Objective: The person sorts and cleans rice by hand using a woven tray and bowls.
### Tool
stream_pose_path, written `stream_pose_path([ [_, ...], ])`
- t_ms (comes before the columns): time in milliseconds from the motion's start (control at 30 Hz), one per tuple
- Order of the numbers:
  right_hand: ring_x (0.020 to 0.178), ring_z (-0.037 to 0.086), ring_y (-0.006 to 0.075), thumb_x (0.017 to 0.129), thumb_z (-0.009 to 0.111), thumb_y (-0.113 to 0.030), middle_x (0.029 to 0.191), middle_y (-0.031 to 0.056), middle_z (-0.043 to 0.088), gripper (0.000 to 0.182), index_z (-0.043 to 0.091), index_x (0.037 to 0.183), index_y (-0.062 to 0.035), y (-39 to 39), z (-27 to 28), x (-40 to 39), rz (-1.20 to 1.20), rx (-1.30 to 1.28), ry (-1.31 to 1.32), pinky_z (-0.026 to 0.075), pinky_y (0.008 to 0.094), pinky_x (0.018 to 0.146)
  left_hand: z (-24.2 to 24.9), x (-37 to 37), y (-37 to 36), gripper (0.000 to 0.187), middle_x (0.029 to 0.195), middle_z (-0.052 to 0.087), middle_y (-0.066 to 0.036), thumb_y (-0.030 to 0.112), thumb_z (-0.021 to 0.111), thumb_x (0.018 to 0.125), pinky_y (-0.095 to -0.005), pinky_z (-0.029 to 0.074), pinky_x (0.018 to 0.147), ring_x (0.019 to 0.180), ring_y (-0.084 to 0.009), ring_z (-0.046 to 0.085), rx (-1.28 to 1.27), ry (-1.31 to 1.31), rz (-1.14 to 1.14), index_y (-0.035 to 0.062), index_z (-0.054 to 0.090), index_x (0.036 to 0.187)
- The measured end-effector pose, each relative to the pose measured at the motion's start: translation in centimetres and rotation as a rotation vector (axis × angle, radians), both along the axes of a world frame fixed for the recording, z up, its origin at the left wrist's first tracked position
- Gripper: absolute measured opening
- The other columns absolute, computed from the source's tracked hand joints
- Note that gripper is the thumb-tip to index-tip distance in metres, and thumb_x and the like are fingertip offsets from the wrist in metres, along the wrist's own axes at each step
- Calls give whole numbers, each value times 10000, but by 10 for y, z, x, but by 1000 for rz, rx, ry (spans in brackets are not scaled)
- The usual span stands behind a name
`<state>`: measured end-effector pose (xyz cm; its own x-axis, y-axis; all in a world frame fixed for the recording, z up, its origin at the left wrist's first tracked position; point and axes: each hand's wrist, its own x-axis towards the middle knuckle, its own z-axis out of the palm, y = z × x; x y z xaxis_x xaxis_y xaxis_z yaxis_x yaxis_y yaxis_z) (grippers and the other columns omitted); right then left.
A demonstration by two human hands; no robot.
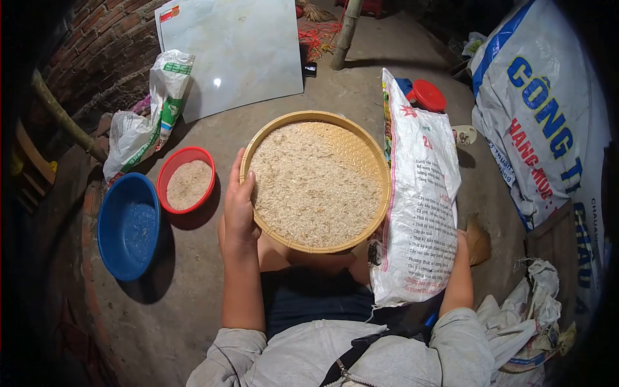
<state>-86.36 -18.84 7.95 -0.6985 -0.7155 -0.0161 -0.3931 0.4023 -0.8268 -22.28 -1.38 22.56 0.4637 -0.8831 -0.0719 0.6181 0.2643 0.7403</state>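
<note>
My left hand (240,209) grips the left rim of a round woven bamboo tray (351,138), with the thumb over the edge. Pale husked rice grains (309,187) cover most of the tray, and its bare weave shows at the upper right. The tray is over my lap. A white printed sack (422,213) stands against the tray's right side. My right forearm (459,277) reaches up behind this sack; the sack hides the hand and its fingers, so its hold cannot be seen.
To the left are a blue basin (119,226) and a red bowl (207,161) holding grain. A crumpled sack (145,122) and a pale panel (232,58) lie behind them. A wooden pole (348,35), a red lid (429,95) and a large lettered sack (535,97) stand farther off.
</note>
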Motion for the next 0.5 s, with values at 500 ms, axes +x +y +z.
stream_pose_path([
  [500,1097,460,398,870,457,-333,1157,259,517,472,527,1120,62,41,24,11,-105,84,283,345,402,940,-10,2,-11,480,1307,424,-160,45,371,913,-315,419,937,1133,-202,486,30,6,-40,32,264,1380],
])
